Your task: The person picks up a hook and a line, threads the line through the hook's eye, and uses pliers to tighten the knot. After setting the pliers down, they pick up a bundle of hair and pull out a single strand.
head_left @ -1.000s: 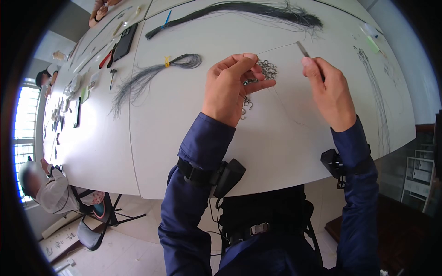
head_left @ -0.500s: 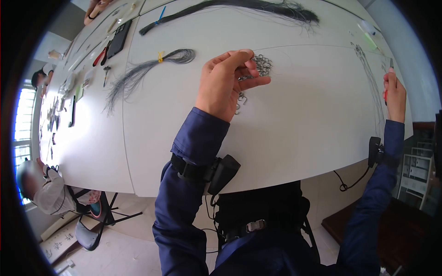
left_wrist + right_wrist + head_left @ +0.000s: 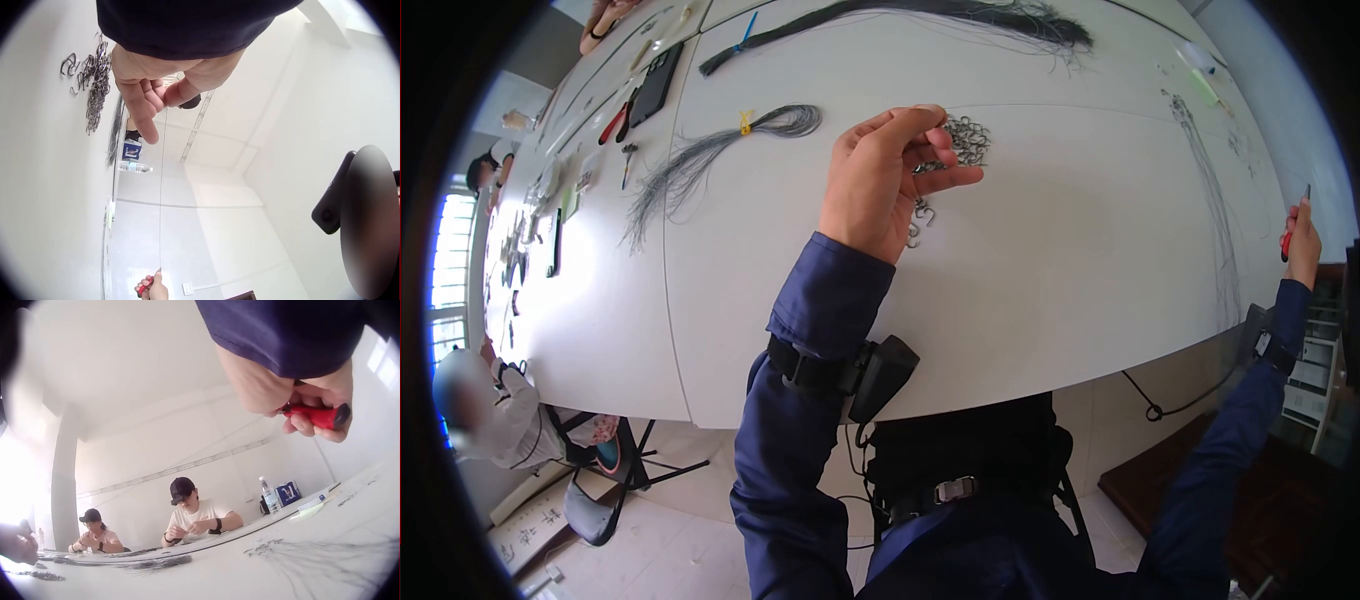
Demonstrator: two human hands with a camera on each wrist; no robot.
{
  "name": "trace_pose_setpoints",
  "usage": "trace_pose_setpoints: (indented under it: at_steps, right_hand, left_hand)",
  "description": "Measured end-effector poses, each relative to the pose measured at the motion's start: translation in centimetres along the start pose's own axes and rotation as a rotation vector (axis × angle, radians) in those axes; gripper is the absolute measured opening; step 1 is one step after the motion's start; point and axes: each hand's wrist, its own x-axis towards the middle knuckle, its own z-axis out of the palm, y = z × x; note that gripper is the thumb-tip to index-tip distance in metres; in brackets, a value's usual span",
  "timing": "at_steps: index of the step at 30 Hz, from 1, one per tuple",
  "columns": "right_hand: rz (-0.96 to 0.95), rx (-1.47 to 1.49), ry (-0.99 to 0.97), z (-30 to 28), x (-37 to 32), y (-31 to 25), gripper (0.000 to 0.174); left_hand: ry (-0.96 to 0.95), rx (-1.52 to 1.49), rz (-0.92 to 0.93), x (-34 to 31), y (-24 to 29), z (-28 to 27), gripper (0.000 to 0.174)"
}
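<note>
My left hand (image 3: 880, 180) pinches a thin line between thumb and index finger, above a pile of metal hooks (image 3: 970, 142); its little finger sticks out. Far to the right, past the table edge, my right hand (image 3: 1304, 248) grips a red-handled tool (image 3: 317, 415) whose narrow metal tip points up. In the left wrist view, the thin line (image 3: 162, 187) runs taut from the left fingertips to the tip of that tool. A few loose hooks (image 3: 926, 212) lie beside the left wrist.
A yellow-tied bundle of grey strands (image 3: 745, 124) lies left, a long dark bundle (image 3: 940, 8) across the back. Separate strands with hooks (image 3: 1205, 175) lie right. Red-handled pliers (image 3: 613, 122) and a black phone (image 3: 657, 84) lie left. Other people sit around.
My right hand has swung far to the right with the tool, from near the left hand to past the table edge. The left hand keeps its pinch and has shifted slightly left in view.
</note>
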Motion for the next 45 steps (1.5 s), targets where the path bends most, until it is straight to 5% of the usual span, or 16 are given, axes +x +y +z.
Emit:
trace_pose_setpoints:
  at_steps: [5, 8, 15, 19, 27, 45]
  right_hand:
    - [0.065, -0.016, 0.077, -3.8, 3.1, 3.8, 0.056]
    - [0.094, -0.174, -0.024, -3.6, 0.4, 1.0, 0.058]
    - [-0.271, 0.403, -0.623, 9.2, -21.5, -20.7, 0.042]
    - [-0.404, 0.394, -0.901, 17.0, -26.7, -23.8, 0.030]
    - [-0.392, 0.445, -0.887, 20.1, -27.6, -24.5, 0.021]
    - [-0.452, 0.467, -0.849, 20.6, -27.6, -24.3, 0.020]
  left_hand:
    - [0.007, -0.003, 0.056, 0.0, 0.4, -0.6, 0.019]
    - [0.030, 0.093, 0.135, -0.3, 0.6, 0.3, 0.021]
    - [-0.033, 0.258, 0.130, -0.8, 0.0, 2.3, 0.023]
    - [-0.060, 0.263, 0.080, -0.9, 0.0, 2.4, 0.024]
    - [-0.128, -0.002, -0.019, -0.8, 0.3, 1.9, 0.027]
    - [-0.123, 0.107, -0.001, -0.7, 0.1, 1.7, 0.020]
